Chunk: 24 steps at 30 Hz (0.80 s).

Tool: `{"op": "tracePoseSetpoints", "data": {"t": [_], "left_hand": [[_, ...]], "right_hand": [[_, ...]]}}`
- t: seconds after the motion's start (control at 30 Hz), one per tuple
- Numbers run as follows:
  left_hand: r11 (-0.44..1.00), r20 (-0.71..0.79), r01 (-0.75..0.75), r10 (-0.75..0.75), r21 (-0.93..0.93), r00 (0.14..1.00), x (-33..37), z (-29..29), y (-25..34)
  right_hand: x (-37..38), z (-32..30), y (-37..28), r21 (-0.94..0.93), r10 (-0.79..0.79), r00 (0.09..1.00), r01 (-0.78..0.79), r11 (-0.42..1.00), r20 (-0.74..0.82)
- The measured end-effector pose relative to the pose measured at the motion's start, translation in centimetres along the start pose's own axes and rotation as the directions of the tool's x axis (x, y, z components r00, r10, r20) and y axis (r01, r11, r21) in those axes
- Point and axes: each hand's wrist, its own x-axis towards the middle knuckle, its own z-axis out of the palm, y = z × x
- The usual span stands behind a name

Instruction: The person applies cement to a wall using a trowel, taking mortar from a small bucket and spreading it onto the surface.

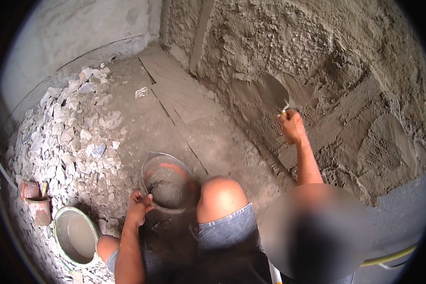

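My right hand [293, 127] is closed round the handle of a trowel [274, 90], its blade flat against wet mortar [244, 97] on the rough wall at the right. Darker, freshly spread mortar lies below and right of the blade. My left hand [138, 207] grips the near left rim of a bucket [190, 201] on the ground, thumb over the edge. Inside it sits a lump of grey mortar [164, 191], and the bucket leans a little toward me. A blurred round patch hides the lower part of my right arm.
Broken stones [57, 137] are heaped at the left. A green-rimmed tub [61, 215] of cloudy water stands there, beside a small reddish pot [41, 213]. My bent knee [222, 199] is right of the bucket. A yellow hose [393, 256] lies at the lower right.
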Motion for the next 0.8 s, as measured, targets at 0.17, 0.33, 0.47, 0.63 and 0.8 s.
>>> {"op": "tracePoseSetpoints", "data": {"t": [0.17,0.33,0.47,0.63,0.8], "left_hand": [[1.000,0.003,-0.009,0.009,0.005,1.000,-0.2,0.1,0.1],[1.000,0.034,0.005,-0.005,-0.017,0.999,0.0,-0.2,0.1],[1.000,0.042,0.000,0.000,-0.013,0.999,-0.1,0.5,0.2],[0.999,0.009,0.038,-0.038,-0.004,0.999,-0.5,0.5,0.8],[0.999,-0.003,0.014,-0.014,0.041,1.000,-0.9,0.7,1.0]], "right_hand": [[-0.5,-2.9,-0.9,0.177,0.047,0.992,-0.067,0.982,0.114],[0.0,-7.5,-3.2,0.137,0.092,0.993,-0.101,0.985,0.068],[-0.9,-10.2,-4.2,0.116,0.032,0.999,-0.034,0.993,0.021],[-6.6,-7.7,-6.7,0.309,0.125,0.992,-0.123,0.943,0.013],[-11.5,-0.6,-1.0,0.652,0.290,0.877,-0.479,0.588,0.383]]}}
